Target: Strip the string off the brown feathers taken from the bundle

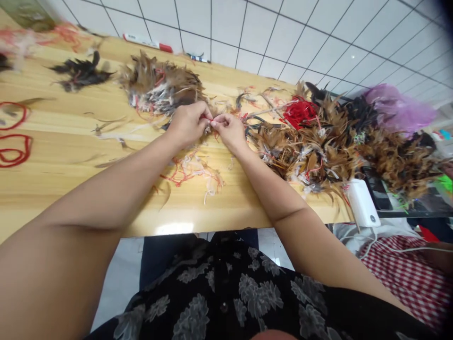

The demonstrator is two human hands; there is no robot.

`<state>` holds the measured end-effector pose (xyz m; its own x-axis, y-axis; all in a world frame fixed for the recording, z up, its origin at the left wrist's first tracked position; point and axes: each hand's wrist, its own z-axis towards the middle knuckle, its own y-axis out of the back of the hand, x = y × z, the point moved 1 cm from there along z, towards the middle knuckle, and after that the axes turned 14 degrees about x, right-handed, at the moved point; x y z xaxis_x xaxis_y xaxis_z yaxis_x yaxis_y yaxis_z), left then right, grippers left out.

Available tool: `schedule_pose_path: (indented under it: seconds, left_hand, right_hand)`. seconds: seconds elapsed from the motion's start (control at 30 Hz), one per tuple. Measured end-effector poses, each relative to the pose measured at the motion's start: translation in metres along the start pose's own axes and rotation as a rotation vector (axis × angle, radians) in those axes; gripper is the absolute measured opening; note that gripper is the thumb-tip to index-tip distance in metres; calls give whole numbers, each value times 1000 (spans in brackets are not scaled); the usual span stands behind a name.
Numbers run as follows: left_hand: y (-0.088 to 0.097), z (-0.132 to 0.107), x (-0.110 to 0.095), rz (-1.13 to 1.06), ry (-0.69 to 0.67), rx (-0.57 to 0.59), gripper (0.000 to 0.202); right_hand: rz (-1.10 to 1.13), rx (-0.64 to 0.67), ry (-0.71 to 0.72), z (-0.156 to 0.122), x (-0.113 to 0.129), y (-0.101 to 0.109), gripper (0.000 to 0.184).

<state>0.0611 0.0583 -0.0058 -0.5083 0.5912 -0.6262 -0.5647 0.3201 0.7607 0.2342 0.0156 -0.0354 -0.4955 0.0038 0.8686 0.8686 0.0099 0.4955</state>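
Observation:
My left hand point(189, 123) and my right hand point(229, 131) meet over the table, fingertips pinched and almost touching. A short bit of red string point(211, 121) shows between them, with both hands closed on it. Just below the fingers are some dark feathers point(206, 139), partly hidden; whether they are tied to the string I cannot tell. Behind my left hand lies a pile of brown and grey feathers point(163, 82) with white quills. Near my right hand a larger heap of brown feathers point(300, 148) spreads to the right, topped by a bundle of red string point(300, 112).
Scraps of red and white string point(193, 172) litter the wooden table point(88, 189). Red string loops point(16, 151) and a black feather bunch point(83, 72) lie left. A red-capped marker point(146, 42) rests by the tiled wall. A white device point(363, 203) and phone point(377, 189) sit right.

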Motion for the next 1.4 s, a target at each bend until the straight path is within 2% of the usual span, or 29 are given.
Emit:
schedule_pose_path:
  seconds: [0.13, 0.23, 0.3, 0.57, 0.77, 0.97, 1.13, 1.4]
  left_hand:
    - [-2, 1, -1, -2, -17, 5, 20]
    - [-1, 1, -7, 4, 18, 28, 22]
    - [0, 0, -12, 14, 41, 55, 22]
    - [2, -3, -8, -77, 85, 94, 15]
    - [7, -5, -7, -145, 143, 134, 13]
    - [8, -6, -9, -239, 163, 138, 17]
    - [7, -6, -12, -148, 164, 122, 15]
    - [2, -3, -3, -130, 140, 108, 17]
  right_hand:
    - [-11, 19, 16, 7, -12, 1, 12]
    - [-18, 32, 26, 11, -17, 0, 4]
    - [-47, 27, 40, 12, -17, 1, 8]
    - [-252, 110, 12, 0, 8, 12, 19]
    - [-450, 113, -43, -6, 21, 22, 28]
    - [-387, 141, 54, -6, 19, 25, 25]
    - [-455, 183, 63, -10, 24, 25, 26]
    - [-684, 222, -47, -21, 34, 20, 29]
